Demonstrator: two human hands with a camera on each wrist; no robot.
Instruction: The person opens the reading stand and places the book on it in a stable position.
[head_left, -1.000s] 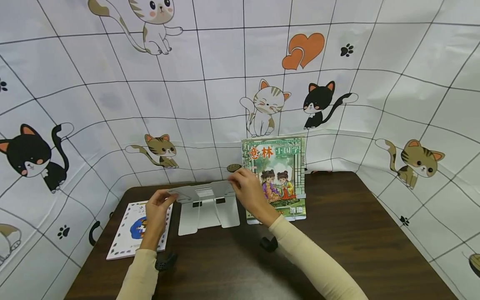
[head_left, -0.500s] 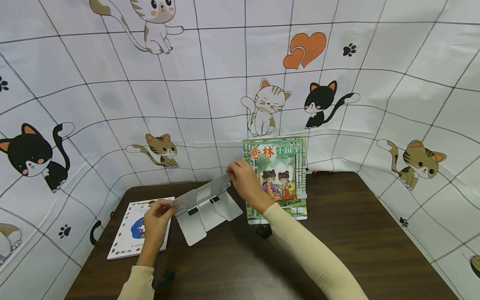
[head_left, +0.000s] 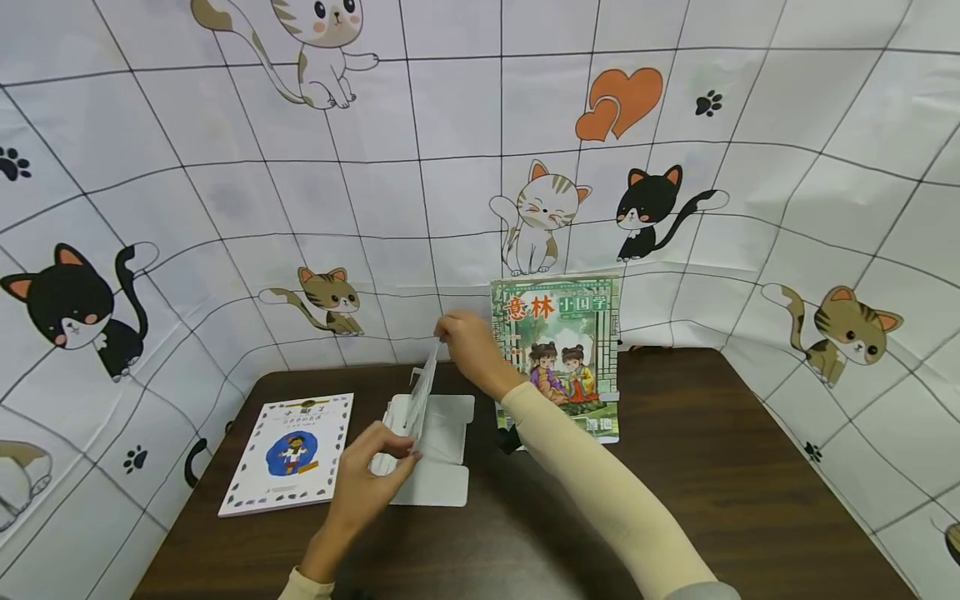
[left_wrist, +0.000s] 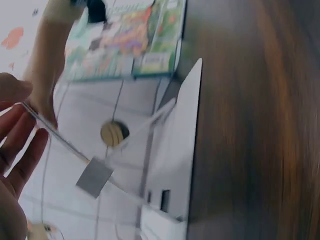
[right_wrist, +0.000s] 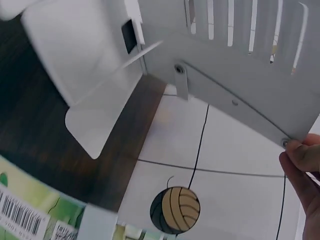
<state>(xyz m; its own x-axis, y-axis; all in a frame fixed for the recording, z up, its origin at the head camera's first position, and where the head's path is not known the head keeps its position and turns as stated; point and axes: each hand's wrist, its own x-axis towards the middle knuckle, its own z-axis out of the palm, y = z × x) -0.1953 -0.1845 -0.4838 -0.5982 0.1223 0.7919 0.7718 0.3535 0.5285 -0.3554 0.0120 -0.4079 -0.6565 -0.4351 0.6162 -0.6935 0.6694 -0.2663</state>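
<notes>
A light grey folding book stand [head_left: 446, 485] stands on the table, turned so that its upright back panel [right_wrist: 220, 65] appears nearly edge-on in the head view. My left hand [head_left: 369, 477] pinches the panel's near edge between thumb and fingers. At its far upper corner, my right hand [head_left: 472, 354] grips with thumb and fingertips; the right wrist view shows this pinch, along with slots in the panel. In the left wrist view the flat base [left_wrist: 175, 150] is seen from the side. My right forearm passes in front of the green magazine [head_left: 573, 367].
The magazine is upright at the back, held by a clip [head_left: 609, 397]. A white book [head_left: 292, 454] with a blue picture lies flat at the left of the brown table [head_left: 675, 500]. A cat-patterned wall covering [head_left: 420, 200] rises behind the table.
The book stand has turned from facing me to nearly sideways. My left hand has moved right and nearer, while my right hand has shifted a little left and farther back. Both keep hold.
</notes>
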